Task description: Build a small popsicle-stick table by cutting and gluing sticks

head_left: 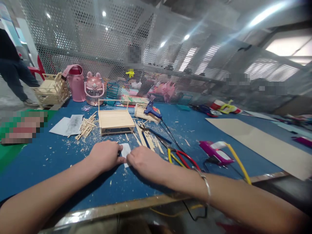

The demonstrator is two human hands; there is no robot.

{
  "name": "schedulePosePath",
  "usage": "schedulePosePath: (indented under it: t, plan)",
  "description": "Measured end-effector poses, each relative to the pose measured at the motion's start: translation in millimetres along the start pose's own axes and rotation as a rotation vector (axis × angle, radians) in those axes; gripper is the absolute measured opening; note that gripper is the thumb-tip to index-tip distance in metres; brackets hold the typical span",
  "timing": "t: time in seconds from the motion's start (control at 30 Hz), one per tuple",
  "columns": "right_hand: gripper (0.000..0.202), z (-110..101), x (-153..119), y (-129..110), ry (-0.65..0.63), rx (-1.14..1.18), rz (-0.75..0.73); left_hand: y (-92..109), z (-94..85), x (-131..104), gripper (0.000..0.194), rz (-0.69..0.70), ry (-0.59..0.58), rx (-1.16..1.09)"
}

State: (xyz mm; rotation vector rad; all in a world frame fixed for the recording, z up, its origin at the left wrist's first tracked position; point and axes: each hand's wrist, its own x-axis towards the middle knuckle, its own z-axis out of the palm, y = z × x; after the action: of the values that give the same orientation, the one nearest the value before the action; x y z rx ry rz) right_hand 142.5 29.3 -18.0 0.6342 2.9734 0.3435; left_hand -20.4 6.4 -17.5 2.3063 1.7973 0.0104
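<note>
- Blue flat tabletop [60,156], wooden front edge [117,204] beneath both forearms [65,177]
- Grey perforated metal screen [97,39] behind
- Left hand [104,156], right hand [143,161]: fingers pinched on white paper slip [126,150], before pale wooden stand [115,119]

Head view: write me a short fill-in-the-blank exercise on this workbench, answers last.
The small sheet between the left hand and right hand is colored ____.
The bracelet is worn on the ____ side.
The tabletop is colored ____.
The tall bottle beside the eared bottle is mostly ____.

Missing words: white; right; blue; pink.
</note>
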Motion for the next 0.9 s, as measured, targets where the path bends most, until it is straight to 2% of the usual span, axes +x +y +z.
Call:
schedulePosePath:
  t: [0.13,0.3,0.43,0.6,0.7,0.83,0.9]
  plan:
    - [0.020,-1.6,1.1,1.1,0.004,0.021,0.043,-0.7,1.4,0.9,0.044,0.018,0.001,0.004]
    - [0.018,-4.3,2.8,1.4,-0.053,0.081,0.037,-1.1,1.9,1.2,0.047,0.033,0.013,0.015]
    - [0.018,-3.7,2.8,-1.7,-0.033,0.065,0.105,-1.2,2.1,1.0,0.044,0.036,0.016,0.025]
    - [0.017,-5.5,0.6,-3.6,-0.080,0.071,0.077,-0.7,2.0,1.3,0.045,0.036,0.011,0.017]
    - [0.016,-6.8,-0.7,-4.7,-0.068,0.074,0.122,-0.2,1.5,1.6,0.041,0.036,0.014,0.016]
    - [0.018,-6.1,-3.5,-9.6,-0.070,0.028,0.073,-0.1,1.5,1.5,0.044,0.022,0.005,0.003]
    - [0.018,-5.4,-3.7,-11.1,-0.059,0.022,0.095,-0.3,1.7,1.5,0.045,0.022,0.006,0.001]
